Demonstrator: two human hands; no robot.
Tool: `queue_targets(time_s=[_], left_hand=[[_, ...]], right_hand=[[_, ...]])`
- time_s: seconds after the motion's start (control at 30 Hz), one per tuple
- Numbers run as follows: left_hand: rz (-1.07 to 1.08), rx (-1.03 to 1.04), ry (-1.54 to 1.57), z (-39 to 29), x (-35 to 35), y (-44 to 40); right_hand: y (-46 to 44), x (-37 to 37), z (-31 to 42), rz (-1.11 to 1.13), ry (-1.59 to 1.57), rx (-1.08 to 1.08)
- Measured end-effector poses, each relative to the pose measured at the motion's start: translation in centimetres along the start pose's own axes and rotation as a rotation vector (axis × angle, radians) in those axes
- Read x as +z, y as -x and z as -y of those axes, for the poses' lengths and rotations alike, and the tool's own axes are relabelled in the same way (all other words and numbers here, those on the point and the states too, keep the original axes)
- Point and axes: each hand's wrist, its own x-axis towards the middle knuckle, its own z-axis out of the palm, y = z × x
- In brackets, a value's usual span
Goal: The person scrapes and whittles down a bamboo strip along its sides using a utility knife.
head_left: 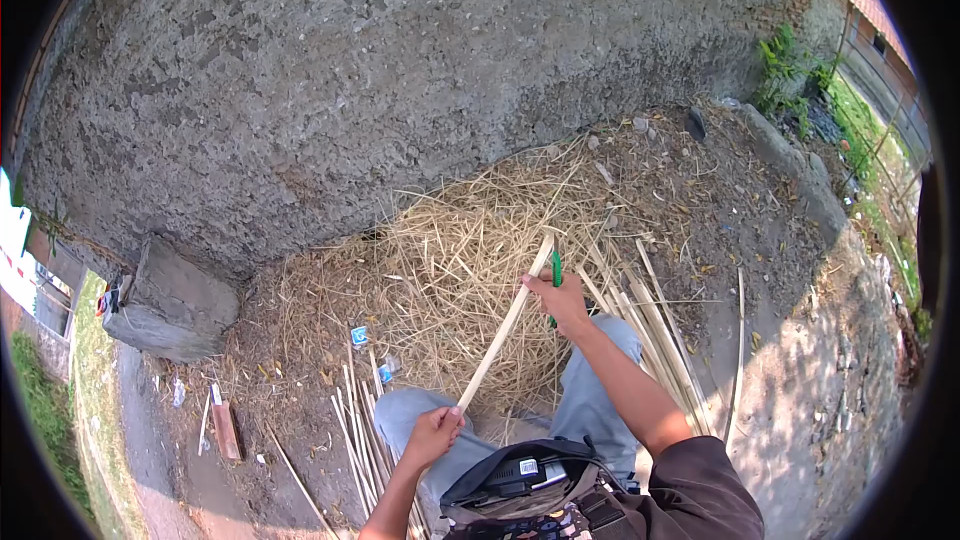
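A pale strip (500, 342) is held slantwise between the two hands, above a heap of shavings (440, 290). Its near end is pinched by the thumb and fingers of the left hand (432, 437); close to its far end it is held in the closed right hand (562, 304), where a green tool (557, 268) is also gripped, its working edge not clearly shown. Jeans (410, 412) are worn on the bent legs. Loose strips (648, 325) are laid beside the right knee, and thinner sticks (350, 432) by the left. Farther out, the heap is backed by a rough wall (400, 60), against which a grey block (180, 300) is set.
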Motion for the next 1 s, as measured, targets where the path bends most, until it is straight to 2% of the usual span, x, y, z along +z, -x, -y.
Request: queue_targets(time_s=[0.13,0.23,0.47,0.53,0.6,0.63,0.7,0.83,1.0], left_hand=[[-0.135,0.133,-0.140,0.8,0.7,-0.4],[-0.185,0.218,-0.215,1.4,0.8,-0.7],[-0.220,0.244,-0.251,1.4,1.0,-0.5],[-0.265,0.263,-0.344,1.2,1.2,-0.4],[-0.283,0.270,-0.353,1.4,1.3,-0.5],[-0.300,0.277,-0.364,1.5,1.4,-0.6],[-0.337,0.303,-0.416,1.8,1.5,-0.8],[-0.368,0.307,-0.477,1.4,1.7,-0.5],[-0.384,0.310,-0.498,0.7,2.0,0.0]], right_hand=[[0.3,0.0,0.4,-0.055,0.024,0.044],[0.4,-0.4,0.9,0.020,-0.026,0.132],[0.6,-0.6,1.0,0.063,-0.048,0.093],[0.4,-0.5,0.7,0.051,-0.026,0.081],[0.3,-0.2,-0.4,-0.107,0.219,-0.182],[0.3,-0.2,-0.8,-0.106,0.220,-0.183],[0.4,0.1,-1.1,-0.203,0.581,-0.479],[0.7,0.2,-0.9,-0.165,0.637,-0.427],[0.2,0.3,-2.1,-0.136,0.666,-0.548]])
